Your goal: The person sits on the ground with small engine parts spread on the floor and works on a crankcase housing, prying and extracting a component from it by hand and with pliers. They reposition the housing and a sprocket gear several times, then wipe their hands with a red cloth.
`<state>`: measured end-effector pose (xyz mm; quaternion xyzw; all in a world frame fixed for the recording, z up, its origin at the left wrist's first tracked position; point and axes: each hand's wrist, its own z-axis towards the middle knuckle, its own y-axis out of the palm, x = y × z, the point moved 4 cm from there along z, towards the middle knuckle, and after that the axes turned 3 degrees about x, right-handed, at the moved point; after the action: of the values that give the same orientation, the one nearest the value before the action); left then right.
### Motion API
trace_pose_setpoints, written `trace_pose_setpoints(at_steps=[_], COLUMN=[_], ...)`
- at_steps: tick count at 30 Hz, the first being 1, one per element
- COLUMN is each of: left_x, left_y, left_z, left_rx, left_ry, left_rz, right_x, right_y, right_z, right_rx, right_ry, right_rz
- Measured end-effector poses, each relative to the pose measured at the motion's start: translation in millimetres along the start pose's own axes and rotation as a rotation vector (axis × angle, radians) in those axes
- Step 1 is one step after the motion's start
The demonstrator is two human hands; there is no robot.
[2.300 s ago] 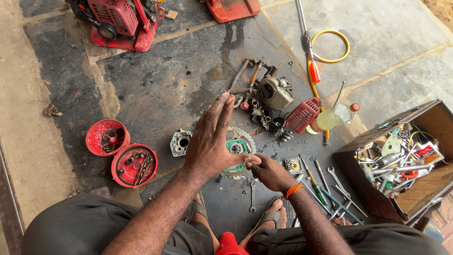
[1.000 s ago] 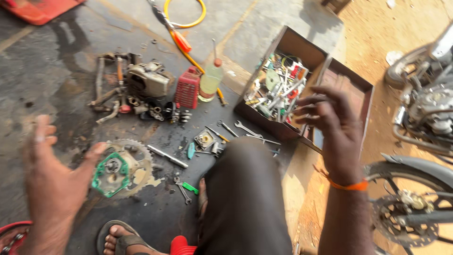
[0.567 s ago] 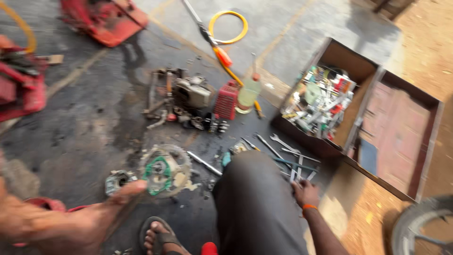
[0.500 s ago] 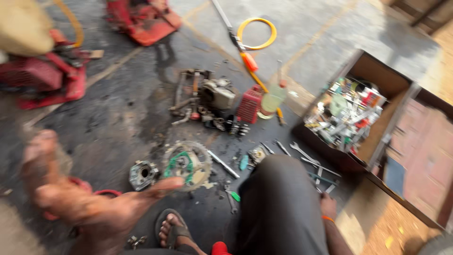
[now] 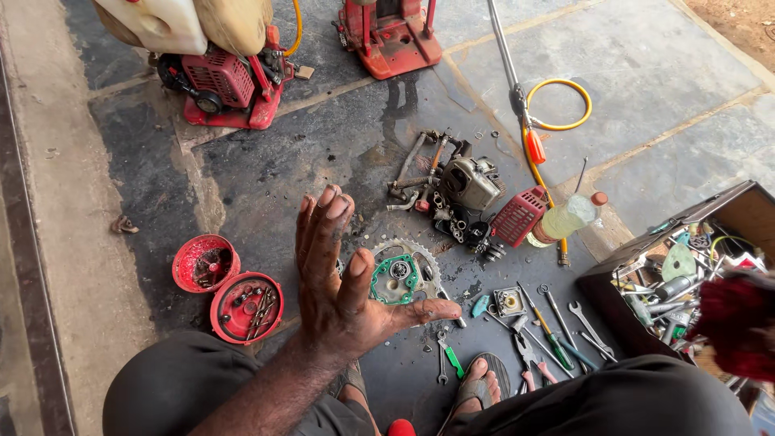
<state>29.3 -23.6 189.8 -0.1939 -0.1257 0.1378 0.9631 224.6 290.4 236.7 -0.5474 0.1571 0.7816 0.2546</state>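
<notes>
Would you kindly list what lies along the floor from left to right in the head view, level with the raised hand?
Two red lids → left hand → green gasket on its toothed plate → small square part → spanners → open toolbox.

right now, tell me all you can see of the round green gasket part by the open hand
The green gasket part is a flat round plate with cut-out holes, lying on a grey toothed metal disc on the oil-stained floor. The left hand hovers open in front of it, palm up, hiding its left edge; whether they touch is unclear.
</notes>
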Motion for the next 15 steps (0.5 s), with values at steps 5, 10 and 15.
trace_pose_setpoints(at_steps=[5, 10, 15], left_x=[7, 11, 3], left_y=[11, 16, 5], left_z=[-20, -35, -19], left_rx=[-0.052, -0.114, -0.102], left_ry=[-0.029, -0.064, -0.068], left_rz=[-0.067, -0.105, -0.141], right_x=[-21, 57, 75], right_y=[135, 170, 133], right_z=[-12, -66, -63], right_rx=[-0.409, -0.328, -0.432], right_ry=[0.219, 0.777, 0.718], right_rz=[0.081, 0.094, 0.181])
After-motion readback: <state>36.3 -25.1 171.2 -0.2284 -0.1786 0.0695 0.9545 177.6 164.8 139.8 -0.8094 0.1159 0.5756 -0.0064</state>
